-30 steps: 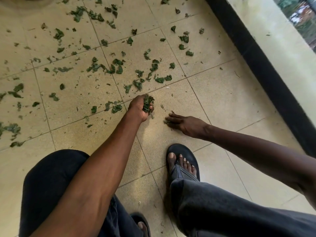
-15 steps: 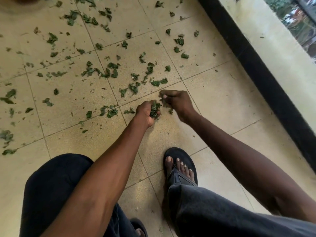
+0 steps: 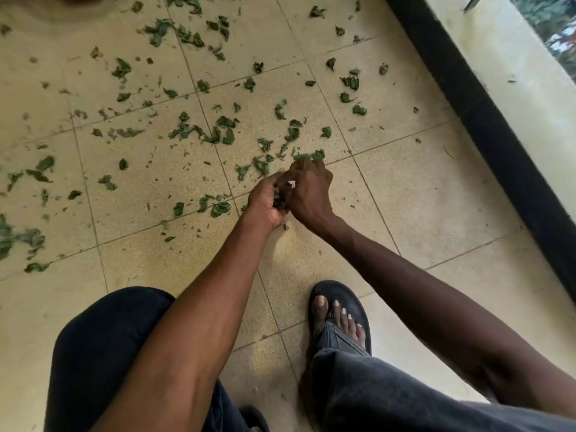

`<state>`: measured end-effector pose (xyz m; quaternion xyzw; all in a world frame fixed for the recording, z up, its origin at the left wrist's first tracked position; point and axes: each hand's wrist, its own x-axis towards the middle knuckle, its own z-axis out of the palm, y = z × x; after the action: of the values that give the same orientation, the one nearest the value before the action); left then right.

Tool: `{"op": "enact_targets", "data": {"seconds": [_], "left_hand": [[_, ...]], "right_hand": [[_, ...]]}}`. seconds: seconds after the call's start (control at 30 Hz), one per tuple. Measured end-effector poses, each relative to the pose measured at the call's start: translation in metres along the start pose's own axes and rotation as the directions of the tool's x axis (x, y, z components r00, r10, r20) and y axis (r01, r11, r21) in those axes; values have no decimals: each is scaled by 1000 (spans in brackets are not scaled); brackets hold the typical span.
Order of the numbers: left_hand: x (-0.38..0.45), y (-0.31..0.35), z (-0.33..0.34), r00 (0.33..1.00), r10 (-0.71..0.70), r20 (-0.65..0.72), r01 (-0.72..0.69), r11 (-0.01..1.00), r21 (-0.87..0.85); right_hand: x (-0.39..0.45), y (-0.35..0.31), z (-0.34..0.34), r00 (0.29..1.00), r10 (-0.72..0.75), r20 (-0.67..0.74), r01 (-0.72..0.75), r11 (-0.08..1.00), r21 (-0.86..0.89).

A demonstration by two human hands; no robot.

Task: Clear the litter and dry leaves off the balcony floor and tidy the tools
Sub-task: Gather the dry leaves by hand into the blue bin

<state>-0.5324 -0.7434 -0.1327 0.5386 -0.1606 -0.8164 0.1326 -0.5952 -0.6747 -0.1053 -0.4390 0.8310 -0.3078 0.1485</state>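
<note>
Left hand (image 3: pixel 268 202) clenched a wad of leaves (image 3: pixel 280 202); right hand (image 3: pixel 308 190), fingers (image 3: pixel 307 166) curled, pinched more against it. Loose leaves (image 3: pixel 218 132) littered the tiled floor (image 3: pixel 420 188) beyond. Best practice: transfer each pinch fully before reaching again.

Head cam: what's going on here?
A person crouches on a tiled balcony floor, gathering green leaf scraps by hand. The left hand grips a bunch of leaves, and the right hand, pressed close against it, appears to be tucking more in. Many leaves lie scattered ahead and to the left; the tiles near the black skirting look mostly clear. No tools are in view.
</note>
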Motion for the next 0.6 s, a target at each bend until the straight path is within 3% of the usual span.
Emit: {"op": "enact_targets", "data": {"seconds": [0.07,0.1,0.17,0.23,0.33,0.47,0.6], "left_hand": [[-3,10,-2,997,39,-65,-41,999,-22],[-2,16,-3,995,58,-84,-62,997,-44],[3,26,-7,993,80,-92,-90,990,-108],[2,35,-8,991,103,-90,-118,977,-179],[-4,46,-11,985,115,-125,-141,963,-228],[-5,57,-23,978,118,-172,-160,953,-258],[-2,67,-42,973,134,-190,-186,939,-290]], "right_hand": [[18,7,-8,956,45,290,-113,968,223],[28,11,-13,933,80,352,-200,926,319],[53,29,-20,955,196,224,-266,898,351],[78,54,-17,943,328,56,-331,910,250],[101,84,6,886,457,78,-463,882,89],[107,86,39,929,346,130,-345,938,-31],[95,70,66,959,-6,284,24,998,-59]]}}
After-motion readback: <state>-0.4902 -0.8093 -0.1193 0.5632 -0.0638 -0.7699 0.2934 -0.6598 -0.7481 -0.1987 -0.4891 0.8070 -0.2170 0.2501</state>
